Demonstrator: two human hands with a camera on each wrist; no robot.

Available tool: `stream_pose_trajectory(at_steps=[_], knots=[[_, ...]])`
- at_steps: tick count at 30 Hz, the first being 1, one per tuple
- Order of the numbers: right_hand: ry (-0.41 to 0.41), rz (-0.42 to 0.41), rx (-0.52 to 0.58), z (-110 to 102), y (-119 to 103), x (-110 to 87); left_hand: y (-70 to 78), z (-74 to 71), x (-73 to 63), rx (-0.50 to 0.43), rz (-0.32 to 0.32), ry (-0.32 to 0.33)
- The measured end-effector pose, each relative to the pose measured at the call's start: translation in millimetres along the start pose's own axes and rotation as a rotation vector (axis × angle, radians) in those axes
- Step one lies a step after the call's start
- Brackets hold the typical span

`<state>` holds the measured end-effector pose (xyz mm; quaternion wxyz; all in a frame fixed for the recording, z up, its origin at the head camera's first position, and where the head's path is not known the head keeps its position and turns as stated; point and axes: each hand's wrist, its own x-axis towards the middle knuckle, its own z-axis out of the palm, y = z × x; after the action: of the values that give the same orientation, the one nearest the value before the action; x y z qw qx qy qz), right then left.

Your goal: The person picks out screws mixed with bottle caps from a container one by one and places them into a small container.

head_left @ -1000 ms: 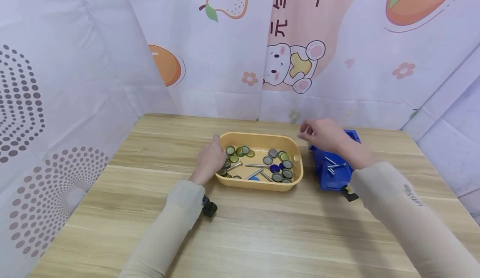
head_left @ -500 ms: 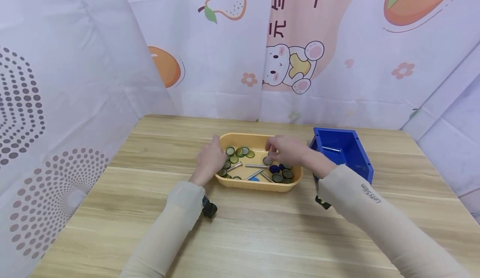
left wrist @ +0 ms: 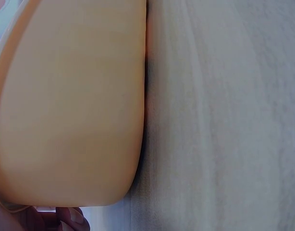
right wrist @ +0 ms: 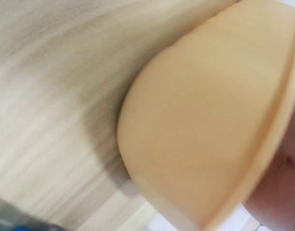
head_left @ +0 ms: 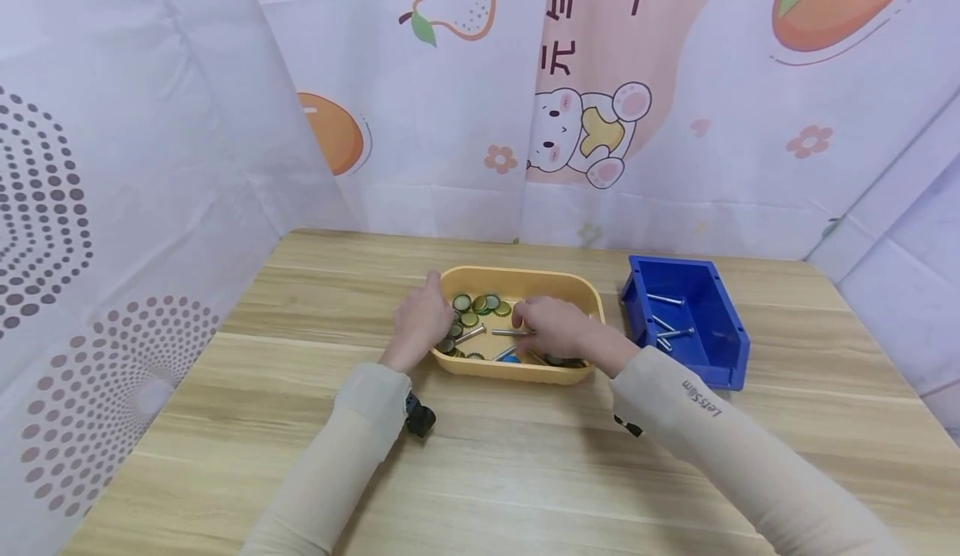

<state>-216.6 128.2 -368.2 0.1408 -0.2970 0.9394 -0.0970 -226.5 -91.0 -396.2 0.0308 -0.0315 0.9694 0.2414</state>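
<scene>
1. Beige sleeves [head_left: 697,423] stretch forward over the wood-grain counter [head_left: 487,481].
2. Directly ahead sits the yellow tray [head_left: 517,370], flat on the counter, with loose silver bolts [head_left: 470,335] and bottle caps [head_left: 469,320] inside.
3. The left hand [head_left: 422,316] is clamped on the tray's left end; a firm hold there should stop it sliding while the other works.
4. The right hand [head_left: 553,326], apart from the left, reaches over the right end, fingers lowered among the bolts; whether they have closed on one cannot be told. Pinching a single shank with the fingertips would probably go better than scooping, so no caps ride along.
5. Near the tray's right side, not touching it, the blue bin [head_left: 738,343] contains further bolts [head_left: 677,333].
6. Beyond the counter hangs a fruit-patterned curtain [head_left: 420,206].
</scene>
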Motion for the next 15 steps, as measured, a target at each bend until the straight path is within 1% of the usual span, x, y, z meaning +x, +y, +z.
stream_pose_trajectory(at_steps=[4,9,15], knots=[[0.037,-0.008,-0.017,10.9,1.0,4.0,0.2,0.4,0.6,0.0,0.003,0.001],[0.073,-0.003,-0.001,18.9,2.5,4.7,-0.1,1.9,1.2,0.008,0.004,0.003],[0.055,0.044,0.083,21.2,4.9,3.7,1.0,1.4,1.0,-0.011,-0.007,-0.005]])
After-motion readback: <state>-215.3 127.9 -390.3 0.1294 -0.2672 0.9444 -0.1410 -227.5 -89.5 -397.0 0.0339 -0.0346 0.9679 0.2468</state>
